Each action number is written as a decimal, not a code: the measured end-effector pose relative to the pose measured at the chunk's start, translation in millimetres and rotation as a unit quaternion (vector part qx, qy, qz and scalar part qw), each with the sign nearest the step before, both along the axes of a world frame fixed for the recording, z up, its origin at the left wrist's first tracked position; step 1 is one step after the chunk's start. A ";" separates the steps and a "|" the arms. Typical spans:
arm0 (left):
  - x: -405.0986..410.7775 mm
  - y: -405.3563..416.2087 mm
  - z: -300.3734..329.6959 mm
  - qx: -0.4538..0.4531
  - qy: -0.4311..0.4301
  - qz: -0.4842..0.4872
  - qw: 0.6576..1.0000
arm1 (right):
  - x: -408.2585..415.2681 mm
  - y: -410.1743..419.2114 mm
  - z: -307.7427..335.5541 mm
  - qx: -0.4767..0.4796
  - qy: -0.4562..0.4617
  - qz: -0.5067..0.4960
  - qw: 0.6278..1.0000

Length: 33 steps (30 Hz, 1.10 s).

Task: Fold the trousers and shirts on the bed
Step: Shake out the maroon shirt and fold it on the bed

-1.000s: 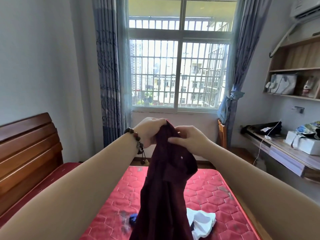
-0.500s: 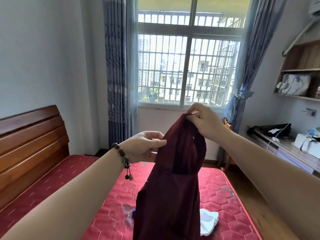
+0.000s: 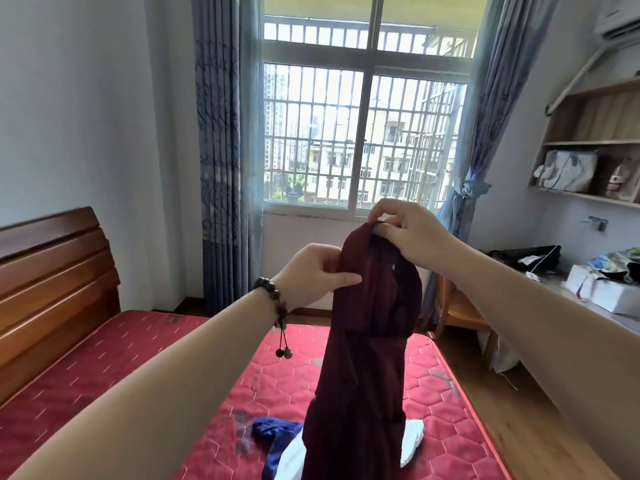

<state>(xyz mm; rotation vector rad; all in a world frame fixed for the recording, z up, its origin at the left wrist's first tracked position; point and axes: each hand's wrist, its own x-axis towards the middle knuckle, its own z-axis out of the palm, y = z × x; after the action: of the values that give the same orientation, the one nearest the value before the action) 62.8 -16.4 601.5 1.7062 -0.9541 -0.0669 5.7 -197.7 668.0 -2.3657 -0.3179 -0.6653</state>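
Both hands pinch the dark red shirt (image 3: 367, 358), left hand (image 3: 313, 275) lower, right hand (image 3: 408, 233) higher, so it hangs straight above the bed (image 3: 433, 382) for folding.

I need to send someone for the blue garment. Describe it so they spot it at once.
Start at the red mattress. At its near end, clothes lie below the hanging maroon garment. The blue garment is the crumpled one left of the white garment, the only blue piece there.
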 end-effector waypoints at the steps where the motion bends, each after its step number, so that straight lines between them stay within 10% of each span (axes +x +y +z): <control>1: 2.0 -1.9 4.1 -0.005 -0.004 0.006 1.000 | -0.2 -4.6 -0.1 0.008 -0.003 -0.008 1.000; 7: 9.9 -7.8 30.8 -0.076 0.006 0.036 0.996 | -2.2 -32.4 -28.4 0.069 0.113 -0.006 0.991; 11: 12.4 -6.1 38.8 -0.114 0.012 0.034 0.993 | 1.7 -35.5 -78.6 -0.069 0.206 -0.046 0.975; 18: 26.5 21.2 36.2 0.061 -0.064 0.099 0.991 | 2.1 -49.5 -67.0 0.299 0.223 0.006 0.928; 24: 37.0 32.6 30.2 -0.052 0.034 0.073 0.995 | 6.0 -37.7 -38.1 0.361 0.254 0.026 0.897; 28: 36.8 42.5 35.1 -0.091 0.073 0.090 0.989 | -12.2 -51.9 -17.9 0.314 0.320 0.167 0.878; 33: 38.8 71.3 51.6 0.070 0.041 0.051 0.995 | -23.7 -73.8 -8.7 0.210 0.341 0.217 0.890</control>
<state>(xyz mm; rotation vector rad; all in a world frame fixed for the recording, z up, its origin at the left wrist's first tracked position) 101.6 55.0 653.2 1.8646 -0.8155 -0.1385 -17.9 -271.5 659.2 -1.8630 -0.3268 0.2972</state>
